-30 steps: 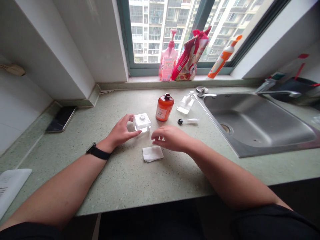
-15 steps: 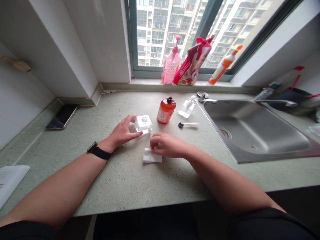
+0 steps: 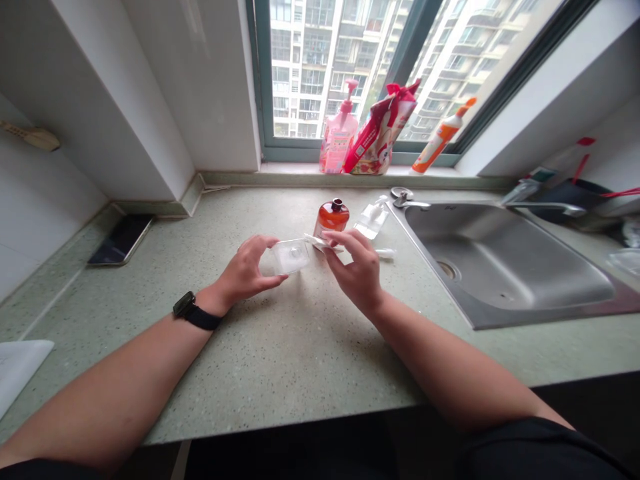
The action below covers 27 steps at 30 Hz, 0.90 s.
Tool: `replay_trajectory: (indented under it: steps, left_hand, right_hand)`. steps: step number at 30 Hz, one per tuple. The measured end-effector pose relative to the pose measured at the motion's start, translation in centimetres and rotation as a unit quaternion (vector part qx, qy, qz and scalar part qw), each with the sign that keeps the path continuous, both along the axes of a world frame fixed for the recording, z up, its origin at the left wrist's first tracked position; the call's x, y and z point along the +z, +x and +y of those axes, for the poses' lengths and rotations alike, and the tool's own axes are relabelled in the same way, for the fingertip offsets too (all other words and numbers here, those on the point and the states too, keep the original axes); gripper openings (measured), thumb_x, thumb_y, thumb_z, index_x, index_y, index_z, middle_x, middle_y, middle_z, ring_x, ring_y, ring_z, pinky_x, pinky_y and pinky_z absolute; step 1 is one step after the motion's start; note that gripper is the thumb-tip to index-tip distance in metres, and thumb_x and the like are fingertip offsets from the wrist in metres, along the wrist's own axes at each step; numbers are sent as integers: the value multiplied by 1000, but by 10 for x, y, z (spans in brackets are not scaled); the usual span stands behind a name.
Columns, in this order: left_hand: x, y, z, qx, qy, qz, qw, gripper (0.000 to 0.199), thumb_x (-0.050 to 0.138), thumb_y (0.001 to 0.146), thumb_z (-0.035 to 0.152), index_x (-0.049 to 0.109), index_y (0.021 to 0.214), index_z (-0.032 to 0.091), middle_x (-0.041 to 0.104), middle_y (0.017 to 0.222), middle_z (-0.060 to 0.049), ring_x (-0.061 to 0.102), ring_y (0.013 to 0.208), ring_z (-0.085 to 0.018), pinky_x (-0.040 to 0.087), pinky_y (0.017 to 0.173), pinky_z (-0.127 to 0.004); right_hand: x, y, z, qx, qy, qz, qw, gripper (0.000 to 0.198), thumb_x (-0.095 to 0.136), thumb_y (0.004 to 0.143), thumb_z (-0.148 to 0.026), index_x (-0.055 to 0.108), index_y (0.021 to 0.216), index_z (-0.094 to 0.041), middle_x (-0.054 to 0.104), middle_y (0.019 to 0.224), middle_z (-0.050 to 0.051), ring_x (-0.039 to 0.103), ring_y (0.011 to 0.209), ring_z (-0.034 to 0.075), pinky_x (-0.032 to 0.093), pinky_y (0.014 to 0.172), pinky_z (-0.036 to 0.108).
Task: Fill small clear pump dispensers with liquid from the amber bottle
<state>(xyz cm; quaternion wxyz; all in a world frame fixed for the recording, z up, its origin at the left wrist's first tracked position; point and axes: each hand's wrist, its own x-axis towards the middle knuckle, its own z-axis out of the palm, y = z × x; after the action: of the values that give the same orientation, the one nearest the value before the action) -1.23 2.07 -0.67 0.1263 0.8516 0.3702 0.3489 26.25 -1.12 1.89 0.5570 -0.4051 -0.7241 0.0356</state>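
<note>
Between thumb and fingers, my left hand (image 3: pixel 250 270) grips a clear square bottle (image 3: pixel 291 257), tilted with its round neck toward the right. Just right of it, my right hand (image 3: pixel 356 267) pinches a folded white tissue (image 3: pixel 316 241). Behind that hand stands an uncapped orange-brown bottle (image 3: pixel 332 217), its lower part partly covered by the fingers and tissue. A clear pump bottle or pump top (image 3: pixel 373 219) leans near the sink corner; its exact form is unclear. The white end of a small dropper-like piece (image 3: pixel 385 254) shows beyond my right hand, which hides the rest.
A steel sink (image 3: pixel 515 267) with a tap (image 3: pixel 545 205) is on the right. A phone (image 3: pixel 121 240) lies at the back left. On the sill stand a pink pump bottle (image 3: pixel 338 140), a red bag (image 3: pixel 380 133) and an orange-white bottle (image 3: pixel 440 141).
My right hand has picked the white tissue up off the counter and brought it up beside the clear bottle. My left hand has tipped that bottle toward the right.
</note>
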Motion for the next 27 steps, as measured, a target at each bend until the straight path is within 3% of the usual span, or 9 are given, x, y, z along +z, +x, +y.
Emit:
replay_trajectory:
  steps: [4,8,14,27]
  left_hand:
    - [-4,0,0,-18,59,17,998,65,84,90,45,54,144,25,72,137,-12,69,128,-33,43,129,-60]
    - [-7,0,-1,-25,93,20,995,67,84,91,43,52,146,24,73,138,-12,69,130,-33,38,132,-63]
    - [-5,-1,-2,-23,88,36,995,64,82,91,42,54,145,25,73,136,-11,70,129,-33,39,133,-63]
    - [1,1,-4,-15,86,64,994,59,81,89,41,55,139,26,74,129,-9,70,125,-31,37,133,-62]
  right_hand:
    - [-7,-5,-3,-5,35,-87,996,21,67,105,-21,79,118,-32,72,93,3,68,85,20,61,80,40]
    - [-11,-7,-2,47,43,-115,991,21,66,105,-20,79,117,-31,72,95,3,70,88,20,61,80,38]
    - [-11,-7,-2,88,42,-131,987,24,63,106,-18,78,123,-27,81,110,7,76,100,21,63,88,40]
    - [-10,-3,-2,91,54,-185,977,26,68,104,-21,80,125,-32,85,111,3,76,97,20,60,93,41]
